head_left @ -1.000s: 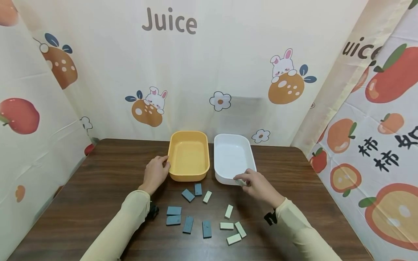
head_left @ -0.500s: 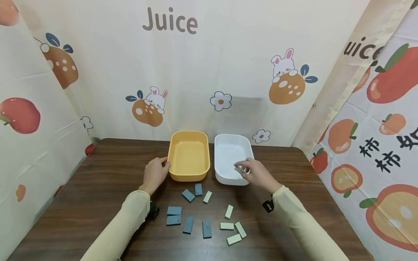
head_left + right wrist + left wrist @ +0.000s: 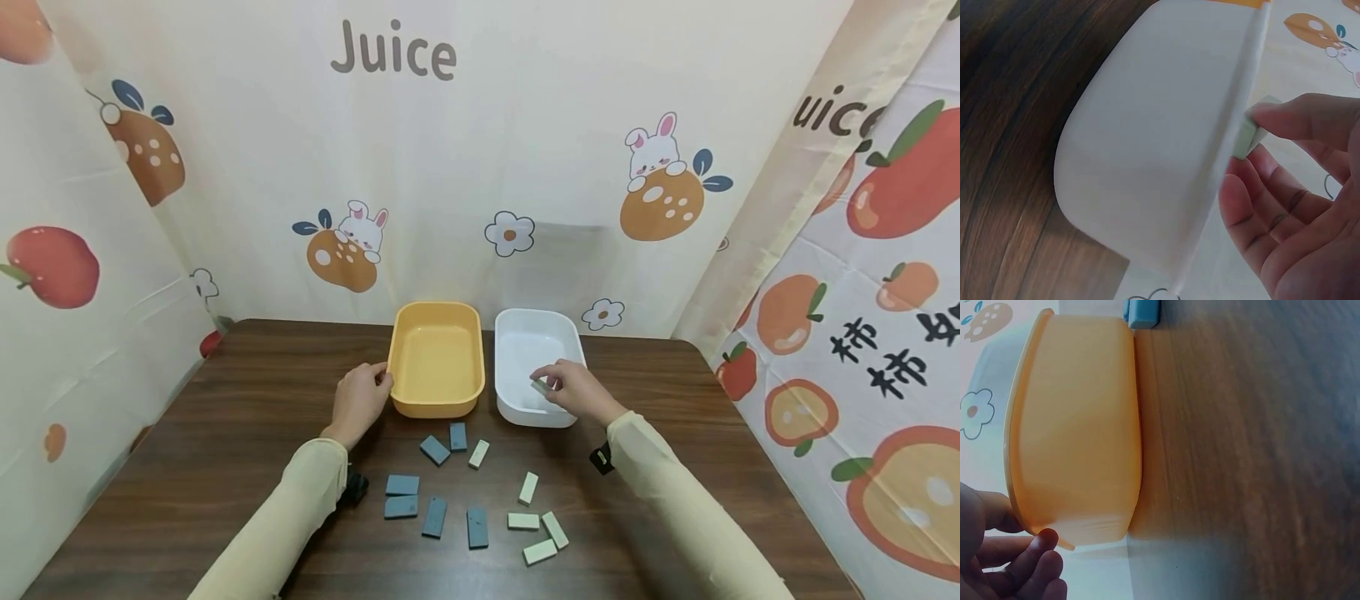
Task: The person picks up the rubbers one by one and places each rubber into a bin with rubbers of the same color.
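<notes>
My left hand (image 3: 357, 402) is at the left side of the yellow plastic bin (image 3: 437, 410). In the left wrist view, its fingertips (image 3: 1047, 539) pinch the bin's rim. Over the white bin (image 3: 536, 415), my right hand (image 3: 583, 392) holds a pale green block (image 3: 1249, 134) between thumb and fingers. In the right wrist view that block shows just above the white rim, and part of it is hidden by the thumb. Nearer me lie several blue blocks (image 3: 477, 527) and several more pale green blocks (image 3: 522, 522), flat on the table.
The two bins stand side by side at the back of the dark wooden table (image 3: 247, 417). A printed curtain (image 3: 450, 167) hangs right behind them, and more printed cloth closes off both sides.
My right hand has moved left and away from me, bringing the pale green block from the white bin's front right corner to over its inside. My left hand has stayed at the yellow bin.
</notes>
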### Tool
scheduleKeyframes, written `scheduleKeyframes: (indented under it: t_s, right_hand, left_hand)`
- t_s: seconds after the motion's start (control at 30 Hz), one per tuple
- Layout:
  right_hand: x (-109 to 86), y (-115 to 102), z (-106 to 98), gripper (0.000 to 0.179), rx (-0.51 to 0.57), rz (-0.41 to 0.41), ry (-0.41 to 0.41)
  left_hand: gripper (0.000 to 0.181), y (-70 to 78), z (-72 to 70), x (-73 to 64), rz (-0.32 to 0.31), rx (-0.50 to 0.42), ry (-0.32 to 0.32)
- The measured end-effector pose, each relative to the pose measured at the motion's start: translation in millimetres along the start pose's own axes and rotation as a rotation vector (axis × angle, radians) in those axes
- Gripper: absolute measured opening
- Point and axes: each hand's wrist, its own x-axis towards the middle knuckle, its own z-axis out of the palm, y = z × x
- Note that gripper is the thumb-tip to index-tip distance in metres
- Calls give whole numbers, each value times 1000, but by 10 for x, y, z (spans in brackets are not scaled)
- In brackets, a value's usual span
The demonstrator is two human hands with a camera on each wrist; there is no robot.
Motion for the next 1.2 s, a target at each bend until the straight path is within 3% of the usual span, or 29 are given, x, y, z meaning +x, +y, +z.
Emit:
scheduleKeyframes:
  t_s: [0.47, 0.77, 1.07, 1.2]
  right_hand:
    - [278, 35, 156, 31, 30, 103, -121]
    - [398, 47, 242, 31, 34, 118, -208]
    - [472, 86, 359, 32, 48, 163, -253]
    - [503, 103, 376, 31, 27, 142, -258]
  left_hand:
    - [34, 5, 13, -8, -18, -23, -1]
    - [33, 8, 23, 7, -21, -15, 0]
    - [32, 5, 28, 9, -19, -2, 3]
    - [32, -4, 27, 19, -30, -5, -2]
